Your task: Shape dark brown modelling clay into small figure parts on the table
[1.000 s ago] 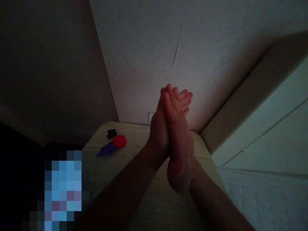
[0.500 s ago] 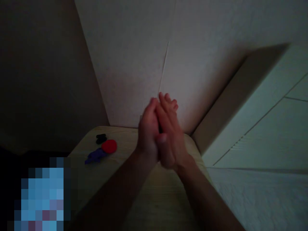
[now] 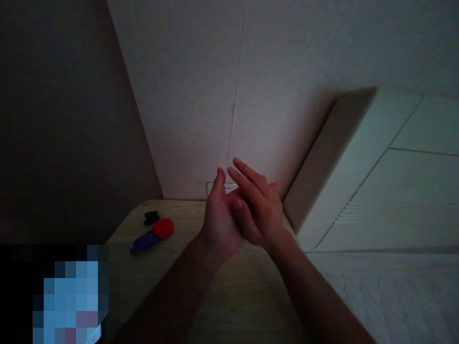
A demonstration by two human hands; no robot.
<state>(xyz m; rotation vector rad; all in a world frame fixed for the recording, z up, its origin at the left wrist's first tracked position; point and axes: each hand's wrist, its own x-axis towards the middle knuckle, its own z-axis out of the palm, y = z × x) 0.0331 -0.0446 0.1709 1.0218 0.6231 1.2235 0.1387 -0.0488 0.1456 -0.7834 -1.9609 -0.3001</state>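
Note:
My left hand [image 3: 218,220] and my right hand [image 3: 260,210] meet above a small light wooden table [image 3: 229,296] in a dim room. The right hand lies across the left palm, fingers stretched out and slightly spread. Neither hand holds anything. On the table's far left lie a red round disc [image 3: 163,228], a small black object [image 3: 151,218] behind it and a purple object [image 3: 143,241] in front of it, all well left of my hands.
A white wall outlet [image 3: 215,187] sits low on the wall behind the hands. A white bed [image 3: 376,286] with a pale headboard [image 3: 358,157] stands at the right. A blurred bluish patch [image 3: 68,301] fills the lower left corner. Walls meet in a corner at back left.
My hands were pressed palm to palm and upright. They have dropped lower toward the table, and the right hand now slides across the left palm with fingers spread.

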